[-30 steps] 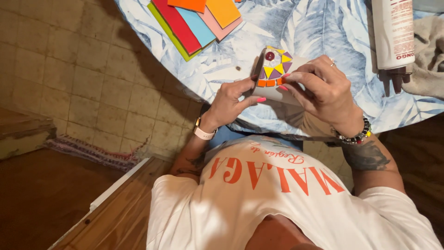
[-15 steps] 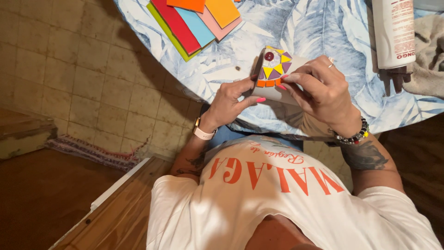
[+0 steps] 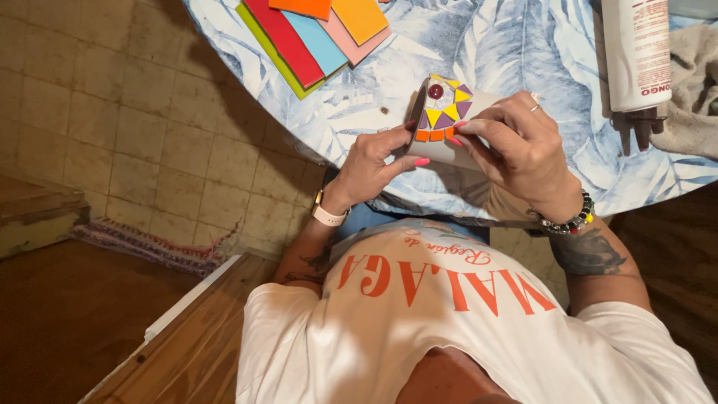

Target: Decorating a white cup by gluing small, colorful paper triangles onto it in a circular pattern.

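Centrally, a mosaic piece [image 3: 443, 112] with yellow, purple and orange tiles is held just above the leaf-print tablecloth [image 3: 523, 45]. It is pinched at its lower edge by the left hand [image 3: 370, 166] and gripped by the right hand [image 3: 520, 146]. Coloured sheets [image 3: 314, 34] lie well apart.

Two hands work at the table edge: the left hand [image 3: 372, 166] and the right hand [image 3: 517, 146]. Between them sits one mosaic piece [image 3: 443, 112], bearing one round dark red bead at its top. Beyond the left hand lies one stack of coloured sheets [image 3: 318, 34]; six colours show: green, red, blue, pink, orange, yellow-orange. Beyond the right hand lies one white tube [image 3: 636, 52], with one grey cloth [image 3: 692, 82] beside it.
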